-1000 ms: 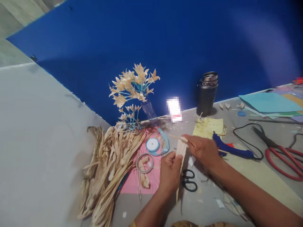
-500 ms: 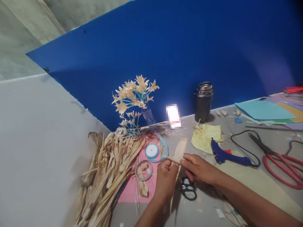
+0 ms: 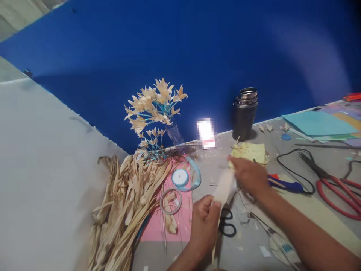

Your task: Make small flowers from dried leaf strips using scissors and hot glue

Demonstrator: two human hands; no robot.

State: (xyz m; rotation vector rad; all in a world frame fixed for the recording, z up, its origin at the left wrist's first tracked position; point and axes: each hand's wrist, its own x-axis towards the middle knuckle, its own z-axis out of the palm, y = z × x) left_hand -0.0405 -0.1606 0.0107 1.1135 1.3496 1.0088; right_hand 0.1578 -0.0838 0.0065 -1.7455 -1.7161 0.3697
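My left hand (image 3: 205,222) is closed around the lower part of a pale dried leaf strip (image 3: 222,188) that slants up to the right. My right hand (image 3: 249,174) pinches the strip's upper end, blurred by motion. Small black scissors (image 3: 227,224) lie on the table just right of my left hand. A blue glue gun (image 3: 283,184) lies behind my right hand, partly hidden by it.
A heap of dried husks (image 3: 126,207) lies left on pink paper (image 3: 180,222), with ribbon spool (image 3: 180,177), tape ring (image 3: 170,201) and a vase of husk flowers (image 3: 155,109). A dark metal cup (image 3: 244,113), yellow sheet (image 3: 249,152), red scissors (image 3: 338,190) and coloured papers (image 3: 318,124) lie right.
My right hand has moved up and right along the strip to its upper end. The thin stick it held earlier no longer shows. My left hand has shifted slightly lower.
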